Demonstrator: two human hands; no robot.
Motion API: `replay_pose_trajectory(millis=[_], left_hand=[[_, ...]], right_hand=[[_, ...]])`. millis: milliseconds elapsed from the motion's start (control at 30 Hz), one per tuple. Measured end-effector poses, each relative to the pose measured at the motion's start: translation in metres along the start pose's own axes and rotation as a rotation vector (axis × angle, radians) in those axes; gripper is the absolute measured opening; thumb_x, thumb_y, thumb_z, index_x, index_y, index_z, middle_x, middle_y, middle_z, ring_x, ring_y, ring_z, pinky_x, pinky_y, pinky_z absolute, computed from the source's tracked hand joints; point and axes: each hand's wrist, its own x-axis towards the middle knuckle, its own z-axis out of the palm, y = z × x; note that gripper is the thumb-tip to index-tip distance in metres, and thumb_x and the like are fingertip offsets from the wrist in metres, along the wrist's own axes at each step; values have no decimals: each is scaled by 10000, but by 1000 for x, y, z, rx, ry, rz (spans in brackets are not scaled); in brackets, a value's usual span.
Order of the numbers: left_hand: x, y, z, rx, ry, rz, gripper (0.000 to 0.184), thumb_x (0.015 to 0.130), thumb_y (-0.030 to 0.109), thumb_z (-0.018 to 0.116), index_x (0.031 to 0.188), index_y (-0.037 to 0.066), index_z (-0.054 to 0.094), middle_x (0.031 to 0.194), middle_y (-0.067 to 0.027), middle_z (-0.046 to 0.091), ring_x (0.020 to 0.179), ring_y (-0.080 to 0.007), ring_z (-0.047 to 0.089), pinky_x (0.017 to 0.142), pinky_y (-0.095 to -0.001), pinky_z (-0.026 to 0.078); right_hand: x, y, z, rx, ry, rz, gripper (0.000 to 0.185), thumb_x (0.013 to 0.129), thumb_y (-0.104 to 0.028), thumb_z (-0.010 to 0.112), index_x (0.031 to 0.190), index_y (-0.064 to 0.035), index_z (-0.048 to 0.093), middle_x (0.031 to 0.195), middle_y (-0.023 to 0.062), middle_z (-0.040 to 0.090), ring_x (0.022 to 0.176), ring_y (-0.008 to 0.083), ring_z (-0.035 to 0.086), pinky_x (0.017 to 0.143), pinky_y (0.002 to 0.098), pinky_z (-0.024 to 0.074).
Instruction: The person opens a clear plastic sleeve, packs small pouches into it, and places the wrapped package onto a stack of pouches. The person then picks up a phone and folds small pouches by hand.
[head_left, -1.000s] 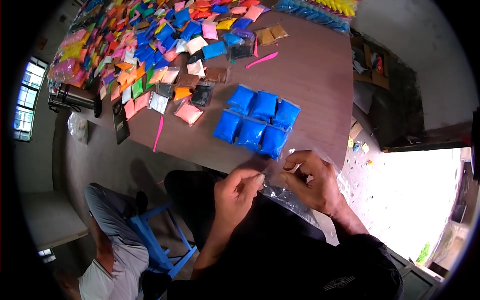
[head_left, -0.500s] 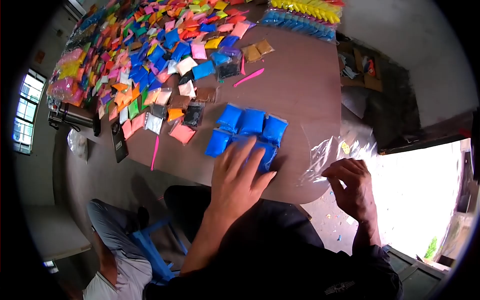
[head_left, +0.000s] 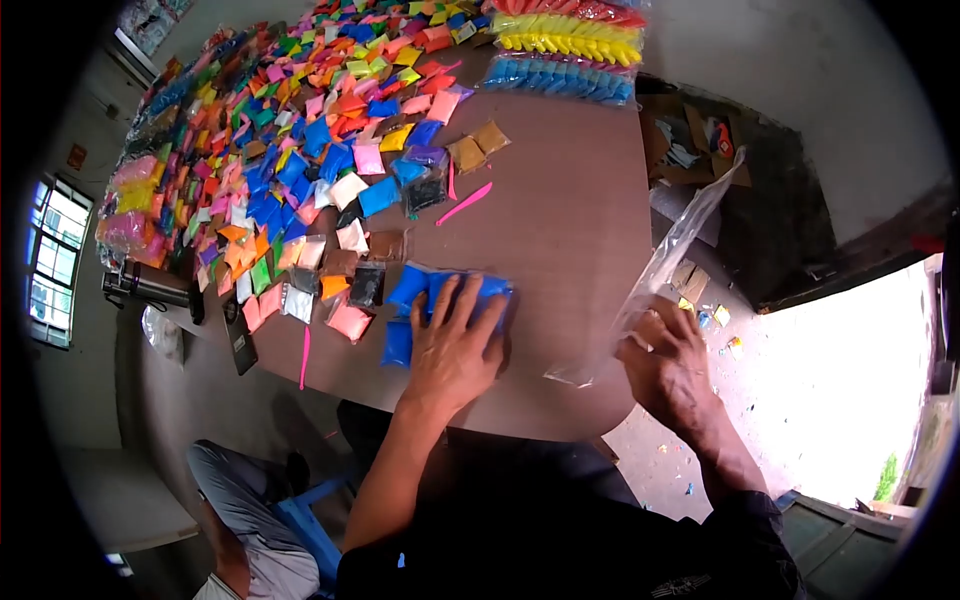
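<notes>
My left hand (head_left: pixel 452 352) lies with spread fingers over the group of blue packets (head_left: pixel 408 286), covering several of them; one blue packet (head_left: pixel 397 343) shows to the left of the palm. Near the table's right edge, my right hand (head_left: pixel 668 362) is closed on a clear plastic bag (head_left: pixel 672 252). The bag stretches upward past the hand, and its lower end hangs over the tabletop. Whether the bag is open at its end cannot be made out.
A heap of small colourful packets (head_left: pixel 290 170) covers the table's (head_left: pixel 560 200) left and back. Bagged rows of blue and yellow packets (head_left: pixel 560 78) lie at the back. Pink sticks (head_left: pixel 464 203), a phone (head_left: pixel 240 338) and a flask (head_left: pixel 155 288) are nearby. A seated person (head_left: pixel 245 510) is at lower left.
My left hand left the clear bag and came down on the blue packets, which now sit closer together. My right hand kept the bag, moved right, and the bag now extends upward.
</notes>
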Motion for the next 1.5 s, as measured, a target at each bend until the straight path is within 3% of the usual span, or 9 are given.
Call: replay_pose_trajectory(millis=[467,667,800,933,1133,1333,1400,1433,1500], left_hand=[[-17,-39,-8,-108,184,-49,376,870,295,786,1180,92,721,1408,-129,629,1324,-319,573,1179,-580,297],[-1,-48,-30,-53,41,-36,326,901,176,711,1206,62,686,1325,-98,684,1190,-291,622,1000,-490,413],[9,-62,-29,-125,33,22,361,908,164,693,1250,50,686,1324,-90,696,1143,-287,626,910,-454,467],[15,-66,-38,-157,-72,32,378,884,130,721,1253,54,688,1301,-98,700,1143,-313,623,1000,-436,482],[18,-71,-49,-278,-142,-14,427,829,129,787,1235,32,697,1144,-123,665,1163,-347,605,1023,-446,494],[11,-72,-66,-322,-36,-76,371,784,132,853,1116,49,709,1025,-117,671,943,-329,682,833,-423,567],[8,-74,-75,-325,129,-278,302,767,108,870,1015,66,702,875,-90,664,742,-266,676,685,-380,566],[6,-78,-76,-332,186,-296,275,781,95,879,975,63,687,778,-42,649,665,-163,634,613,-313,532],[7,-62,-82,-497,212,-326,285,790,100,885,989,52,687,795,-30,656,672,-127,617,613,-290,522]], right_hand=[[72,-23,45,-36,-344,-477,143,791,-204,700,868,-90,739,1029,98,646,1162,297,576,1120,480,447],[82,-33,63,-22,-391,-458,89,798,-209,682,809,-135,731,970,54,635,1083,246,599,1153,468,382],[82,-35,63,12,-295,-466,64,815,-195,671,783,-152,705,944,34,613,1061,230,590,1127,465,387],[69,-41,66,-28,-301,-385,55,818,-188,667,805,-144,698,993,21,612,1102,230,571,1112,461,397],[58,-45,74,45,-330,-288,126,795,-169,678,886,-83,687,1078,64,605,1162,259,561,885,413,579],[46,-47,89,73,-160,-242,130,786,-147,674,886,-63,671,1073,91,597,1153,283,589,826,404,599],[42,-48,94,106,-84,-215,133,776,-150,685,873,-61,662,1071,91,597,1147,284,598,832,400,591],[40,-47,96,100,-87,-204,133,776,-150,685,873,-61,662,1071,91,597,1147,284,598,832,400,591],[39,-49,99,131,-33,-203,95,784,-132,685,855,-69,678,1016,70,578,1117,260,578,789,374,567]])
